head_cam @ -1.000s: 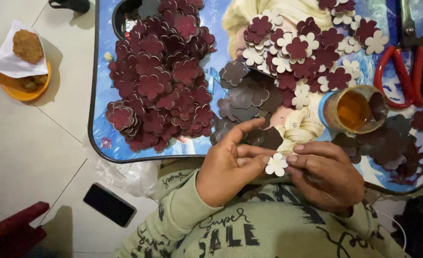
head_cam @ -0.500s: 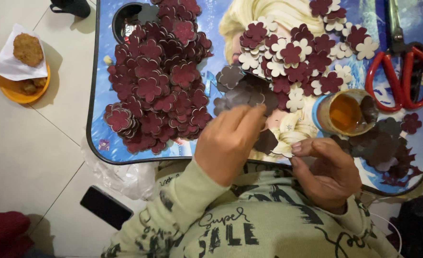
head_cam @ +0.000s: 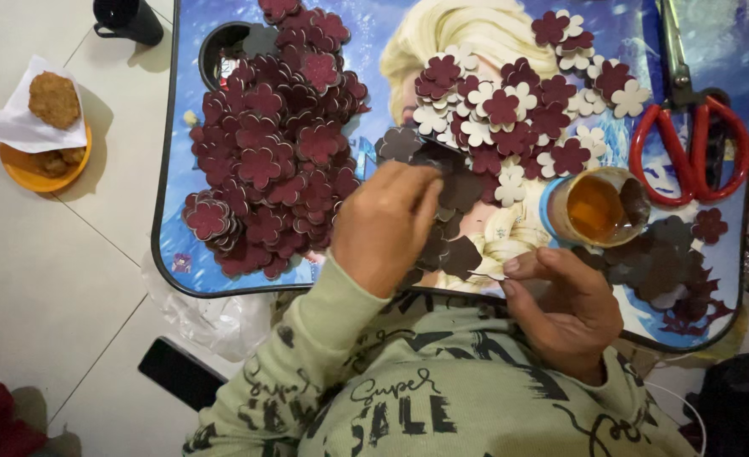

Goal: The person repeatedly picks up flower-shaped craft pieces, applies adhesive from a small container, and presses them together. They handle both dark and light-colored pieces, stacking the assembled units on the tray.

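My left hand (head_cam: 384, 227) reaches forward onto a heap of dark brown flower cutouts (head_cam: 457, 222) on the picture-printed lap table (head_cam: 169, 245). Its fingertips press down among them, and the fingers hide any grip. My right hand (head_cam: 563, 306) stays at the table's near edge and pinches a thin white flower cutout (head_cam: 486, 273), seen edge-on between thumb and forefinger. A small cup of amber glue (head_cam: 594, 207) stands just beyond the right hand.
A big pile of maroon flowers (head_cam: 273, 144) fills the table's left side. Layered white and maroon flowers (head_cam: 518, 110) lie at the top middle. Red scissors (head_cam: 692, 140) and more brown cutouts (head_cam: 666, 258) are on the right. On the floor are an orange plate of biscuits (head_cam: 44, 152), a black mug (head_cam: 129, 19) and a phone (head_cam: 179, 372).
My left hand has let go of the white flower and moved up onto the brown cutouts. My right hand still holds the flower and has shifted slightly right.
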